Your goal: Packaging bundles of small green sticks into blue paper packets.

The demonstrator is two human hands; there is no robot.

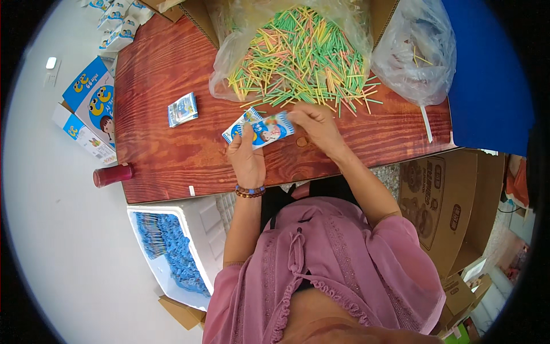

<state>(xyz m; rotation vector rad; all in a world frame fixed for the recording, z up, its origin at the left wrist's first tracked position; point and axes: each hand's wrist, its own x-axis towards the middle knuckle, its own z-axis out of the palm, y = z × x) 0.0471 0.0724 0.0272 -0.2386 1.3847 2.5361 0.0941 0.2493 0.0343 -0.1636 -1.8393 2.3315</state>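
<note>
Over the wooden table [166, 155], my left hand [248, 160] grips small blue-and-white packets, thumb on top. One packet [274, 129] with a printed cartoon figure reaches to the right; another [234, 131] shows behind it, angled up and left. My right hand [316, 127] is closed, its fingertips pinching the right end of the front packet. Just beyond both hands lies a loose heap of thin green, yellow and pink sticks [309, 57], spilling from a clear plastic bag [222, 86]. A separate packet [183, 109] lies flat to the left.
A clear bag [415, 57] with a few sticks sits at the far right. Printed cartons [94, 106] and a red-lidded jar [113, 175] are at the left. Below the table edge, a white foam box [177, 215] holds many blue packets. Brown cardboard boxes [441, 200] stand at right.
</note>
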